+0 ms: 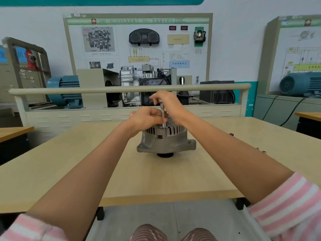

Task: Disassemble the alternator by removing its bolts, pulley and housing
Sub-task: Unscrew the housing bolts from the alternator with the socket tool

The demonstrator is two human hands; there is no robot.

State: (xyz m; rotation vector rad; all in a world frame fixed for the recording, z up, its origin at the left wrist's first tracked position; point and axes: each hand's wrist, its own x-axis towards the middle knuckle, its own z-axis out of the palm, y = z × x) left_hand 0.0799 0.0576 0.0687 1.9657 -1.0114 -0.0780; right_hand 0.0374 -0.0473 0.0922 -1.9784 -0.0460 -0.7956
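- Sitting pulley-down near the centre of the table (69, 171), with the finned end of the alternator (165, 140) turned up, probably so that the through-bolts can be reached from above.
- Standing upright on the top rim at about 12 o'clock of the housing: a slim driver tool (163, 119), tip seemingly seated on a bolt head; bolt itself too small to make out.
- Wrapped round the upper handle, right hand (166, 103), fingers curled tight, wrist bent down over the tool, likely for pressing and turning.
- Coming in from 9 o'clock, left hand (147, 119), fingers curled, fingertips pinching the knurled collar, apparently to hold the shaft plumb.
- Reaching forward, both forearms, elbows low, striped sleeves pushed back.
- Lying at about 3 o'clock near the table's right edge, well apart from the alternator: a few small brass-coloured parts (260, 150), perhaps fasteners already out.
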